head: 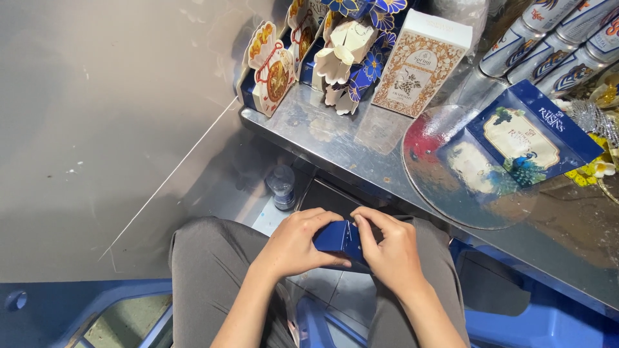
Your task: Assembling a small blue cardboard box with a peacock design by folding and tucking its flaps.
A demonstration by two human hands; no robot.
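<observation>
1. The left hand [293,246] and right hand [391,253] were both clamped on a small blue box [336,238], held over the lap, below the metal counter's [335,138] near edge.
2. A patterned white carton [419,64] stood near the counter's far edge.

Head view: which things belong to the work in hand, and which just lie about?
In hand:
small blue box
left hand
right hand

Lying about:
tall white-and-gold carton
blue pouch
round clear plate
cans
small bottle
</observation>
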